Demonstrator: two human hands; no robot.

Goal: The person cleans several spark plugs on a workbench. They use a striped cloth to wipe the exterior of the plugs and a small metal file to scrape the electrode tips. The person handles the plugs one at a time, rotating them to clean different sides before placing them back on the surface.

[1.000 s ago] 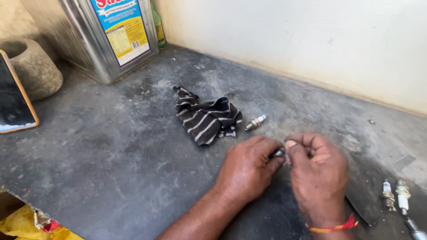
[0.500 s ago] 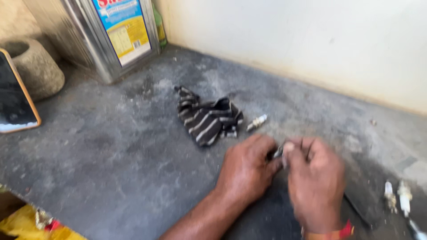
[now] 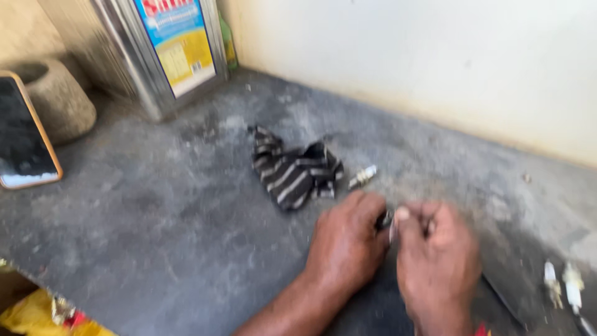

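My left hand [image 3: 345,246] and my right hand [image 3: 438,264] meet low over the dark stone slab [image 3: 155,236], fingers pinched together on a small dark metal part [image 3: 385,219] between them; blur hides its shape. A loose spark plug [image 3: 362,177] lies on the slab just beyond my hands. Next to it is a crumpled black cloth with white stripes [image 3: 295,174], a little beyond my left hand.
A large square metal tin with a blue and yellow label [image 3: 155,50] stands at the back left against the pale wall [image 3: 435,62]. A stone mortar [image 3: 59,99] and a leaning phone [image 3: 22,140] sit at the left. Two more spark plugs [image 3: 563,285] lie at the right edge.
Both hands stay together on the small part with only slight finger movement. The view has shifted a little and is now more blurred.
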